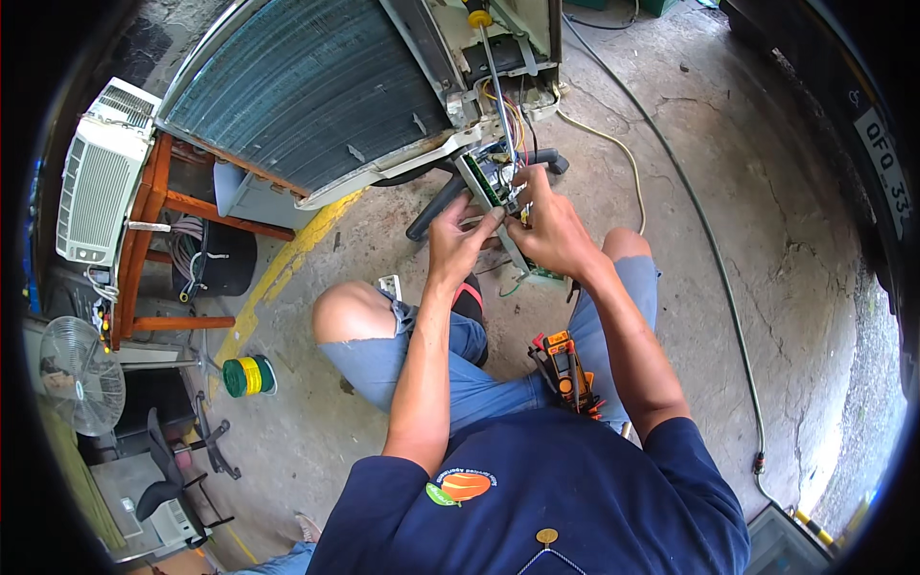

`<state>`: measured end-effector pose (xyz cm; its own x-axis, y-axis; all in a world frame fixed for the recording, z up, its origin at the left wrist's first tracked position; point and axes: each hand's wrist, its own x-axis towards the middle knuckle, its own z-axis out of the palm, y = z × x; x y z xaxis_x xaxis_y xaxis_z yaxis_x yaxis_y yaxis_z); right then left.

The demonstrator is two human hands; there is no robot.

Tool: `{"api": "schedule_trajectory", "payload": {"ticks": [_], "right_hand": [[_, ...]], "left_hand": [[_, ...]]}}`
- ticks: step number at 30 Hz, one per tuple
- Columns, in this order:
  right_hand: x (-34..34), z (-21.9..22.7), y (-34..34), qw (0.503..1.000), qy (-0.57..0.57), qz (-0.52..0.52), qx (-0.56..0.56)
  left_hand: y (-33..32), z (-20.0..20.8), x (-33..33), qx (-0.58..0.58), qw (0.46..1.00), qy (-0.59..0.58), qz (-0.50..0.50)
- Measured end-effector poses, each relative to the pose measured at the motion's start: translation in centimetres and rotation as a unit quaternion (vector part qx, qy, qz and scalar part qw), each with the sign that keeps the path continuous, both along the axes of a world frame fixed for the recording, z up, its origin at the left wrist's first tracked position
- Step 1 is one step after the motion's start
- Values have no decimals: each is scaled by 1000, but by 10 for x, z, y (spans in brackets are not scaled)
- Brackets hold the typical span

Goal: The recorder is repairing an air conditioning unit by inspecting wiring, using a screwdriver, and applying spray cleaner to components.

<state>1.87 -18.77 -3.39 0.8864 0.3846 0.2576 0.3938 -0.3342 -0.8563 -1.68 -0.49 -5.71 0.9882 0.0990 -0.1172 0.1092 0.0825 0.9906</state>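
- An orange clamp meter [567,369] is kept on the lap between the thighs, seemingly so it lies within easy reach.
- A green circuit board [487,178] is held out in front of the knees, tilted toward the face so its parts can be seen.
- The board's lower edge is pinched by the left hand [458,240], fingers closed around it to steady it.
- Its upper part and wires are gripped by the right hand [551,230], fingertips closed tight.
- The board stays tethered by coloured wires [511,110] to the opened air-conditioner unit [316,86] lying beyond, a screwdriver [487,57] left standing in it.
- A green-and-yellow wire spool [248,376] is set aside on the concrete floor [728,240].
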Motion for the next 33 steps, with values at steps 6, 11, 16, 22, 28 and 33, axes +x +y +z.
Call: {"api": "schedule_trajectory", "payload": {"ticks": [6,11,16,22,28,33], "right_hand": [[-6,7,-6,999,18,-12,30],[-8,15,-12,996,68,-24,45],[-12,2,-5,999,-23,-24,11],[-12,10,-18,998,16,-50,35],[-9,4,-18,998,-1,-24,55],[-11,6,-19,996,61,-24,59]], "left_hand": [[1,-6,-3,6,1000,-12,10],[-1,-5,-4,-2,1000,2,8],[-1,-14,-3,-27,1000,-8,13],[18,-35,5,-31,985,36,169],[12,-9,13,69,994,-34,83],[-13,9,38,-17,994,-28,100]]}}
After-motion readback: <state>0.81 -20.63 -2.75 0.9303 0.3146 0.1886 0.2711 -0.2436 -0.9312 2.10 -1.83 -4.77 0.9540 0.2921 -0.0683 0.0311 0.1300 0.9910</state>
